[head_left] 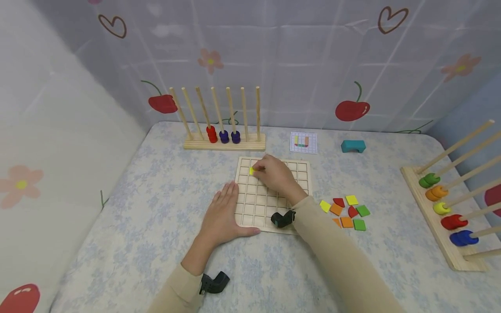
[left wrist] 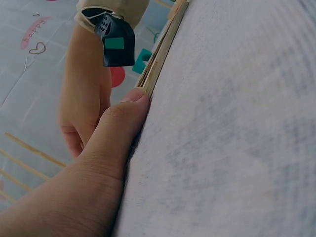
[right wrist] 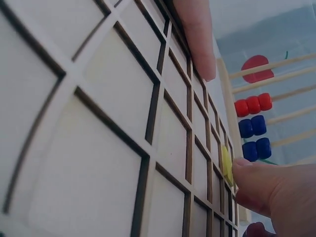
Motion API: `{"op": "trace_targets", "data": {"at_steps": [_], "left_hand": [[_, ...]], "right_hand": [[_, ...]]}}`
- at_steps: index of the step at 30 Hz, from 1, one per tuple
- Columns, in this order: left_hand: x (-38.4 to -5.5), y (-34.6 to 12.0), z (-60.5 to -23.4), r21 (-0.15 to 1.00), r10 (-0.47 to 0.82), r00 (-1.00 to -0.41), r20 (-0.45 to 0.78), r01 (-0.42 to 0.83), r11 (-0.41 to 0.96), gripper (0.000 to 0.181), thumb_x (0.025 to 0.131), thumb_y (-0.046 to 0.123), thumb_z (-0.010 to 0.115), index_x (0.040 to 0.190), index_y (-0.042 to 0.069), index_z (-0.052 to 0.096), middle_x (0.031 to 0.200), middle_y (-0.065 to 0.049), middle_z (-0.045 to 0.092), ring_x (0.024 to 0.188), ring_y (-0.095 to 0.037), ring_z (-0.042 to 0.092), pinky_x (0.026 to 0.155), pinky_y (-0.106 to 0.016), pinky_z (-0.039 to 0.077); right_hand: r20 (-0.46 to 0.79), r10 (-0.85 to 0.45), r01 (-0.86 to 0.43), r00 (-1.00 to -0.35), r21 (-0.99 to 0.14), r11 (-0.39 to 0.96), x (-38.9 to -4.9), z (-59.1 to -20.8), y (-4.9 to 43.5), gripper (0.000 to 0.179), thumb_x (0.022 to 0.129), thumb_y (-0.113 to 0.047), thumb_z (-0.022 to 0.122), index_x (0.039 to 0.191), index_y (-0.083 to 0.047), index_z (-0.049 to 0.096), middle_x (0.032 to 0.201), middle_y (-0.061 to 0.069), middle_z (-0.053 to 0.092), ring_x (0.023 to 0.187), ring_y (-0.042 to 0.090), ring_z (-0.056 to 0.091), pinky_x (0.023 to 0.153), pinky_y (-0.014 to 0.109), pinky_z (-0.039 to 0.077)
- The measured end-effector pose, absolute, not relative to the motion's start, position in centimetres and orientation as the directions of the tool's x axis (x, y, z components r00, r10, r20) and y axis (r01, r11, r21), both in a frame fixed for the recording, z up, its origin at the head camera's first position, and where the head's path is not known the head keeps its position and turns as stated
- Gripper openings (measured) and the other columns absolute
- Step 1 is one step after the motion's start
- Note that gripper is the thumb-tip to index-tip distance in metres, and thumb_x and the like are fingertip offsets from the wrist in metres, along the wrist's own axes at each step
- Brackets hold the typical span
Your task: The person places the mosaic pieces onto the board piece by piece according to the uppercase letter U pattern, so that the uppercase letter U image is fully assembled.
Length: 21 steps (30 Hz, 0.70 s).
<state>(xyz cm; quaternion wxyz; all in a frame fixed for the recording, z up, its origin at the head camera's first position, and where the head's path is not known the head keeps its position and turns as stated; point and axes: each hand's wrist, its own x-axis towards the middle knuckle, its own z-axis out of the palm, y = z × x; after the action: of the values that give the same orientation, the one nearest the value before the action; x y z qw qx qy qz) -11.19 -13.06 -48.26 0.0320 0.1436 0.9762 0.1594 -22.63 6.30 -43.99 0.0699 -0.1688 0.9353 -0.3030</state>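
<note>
A wooden grid board (head_left: 248, 209) lies on the table in front of the person. The left hand (head_left: 219, 217) rests flat at its left side, fingers straight, with the thumb (left wrist: 129, 101) against the board's front edge. Over the board reaches the right hand (head_left: 277, 174), whose fingertips pinch a small yellow square tile (head_left: 252, 171) at a cell in the upper left. In the right wrist view the thumb touches this yellow tile (right wrist: 226, 165), which sits at the grid; the other fingers are mostly hidden there.
Right of the board lie loose tiles: yellow, orange, red and green (head_left: 359, 224). Behind stand a peg rack (head_left: 225, 147) with red and blue beads, a pattern card (head_left: 303, 143) and a teal block (head_left: 353, 146). Another bead rack (head_left: 434, 226) is at far right.
</note>
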Motion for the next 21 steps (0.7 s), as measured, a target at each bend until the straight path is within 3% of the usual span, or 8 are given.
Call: {"op": "trace_targets", "data": {"at_steps": [8, 14, 21], "left_hand": [[-11.2, -13.0, -48.2, 0.325, 0.282, -0.959, -0.032, 0.257, 0.910, 0.145, 0.058, 0.101, 0.046, 0.159, 0.006, 0.004, 0.168, -0.008, 0.005, 0.157, -0.020, 0.002, 0.127, -0.044, 0.011], [-11.2, -12.9, -48.3, 0.318, 0.277, -0.960, -0.032, 0.253, 0.914, 0.146, 0.057, 0.102, 0.043, 0.159, 0.007, 0.004, 0.168, -0.008, 0.005, 0.157, -0.020, 0.002, 0.127, -0.044, 0.011], [-11.2, -12.9, -48.4, 0.330, 0.279, -0.960, -0.019, 0.257, 0.908, 0.146, 0.057, 0.101, 0.046, 0.159, 0.006, 0.005, 0.168, -0.009, 0.006, 0.157, -0.021, 0.003, 0.127, -0.045, 0.012]], "right_hand": [[-0.013, -0.386, -0.287, -0.922, -0.646, 0.708, -20.9, -42.8, 8.8, 0.025, 0.097, -0.028, 0.065, 0.119, -0.017, 0.071, 0.109, -0.002, 0.067, 0.098, 0.019, 0.062, 0.088, 0.039, 0.052], [0.022, -0.400, -0.302, -0.916, -0.694, 0.654, -19.3, -42.1, 11.7, 0.025, 0.096, -0.025, 0.067, 0.118, -0.015, 0.071, 0.107, 0.000, 0.069, 0.079, 0.021, 0.054, 0.072, 0.033, 0.048], [0.032, -0.356, -0.285, -0.934, -0.668, 0.687, -17.3, -41.7, 16.1, 0.023, 0.094, -0.024, 0.069, 0.115, -0.016, 0.072, 0.105, -0.001, 0.068, 0.079, 0.020, 0.049, 0.067, 0.031, 0.044]]}}
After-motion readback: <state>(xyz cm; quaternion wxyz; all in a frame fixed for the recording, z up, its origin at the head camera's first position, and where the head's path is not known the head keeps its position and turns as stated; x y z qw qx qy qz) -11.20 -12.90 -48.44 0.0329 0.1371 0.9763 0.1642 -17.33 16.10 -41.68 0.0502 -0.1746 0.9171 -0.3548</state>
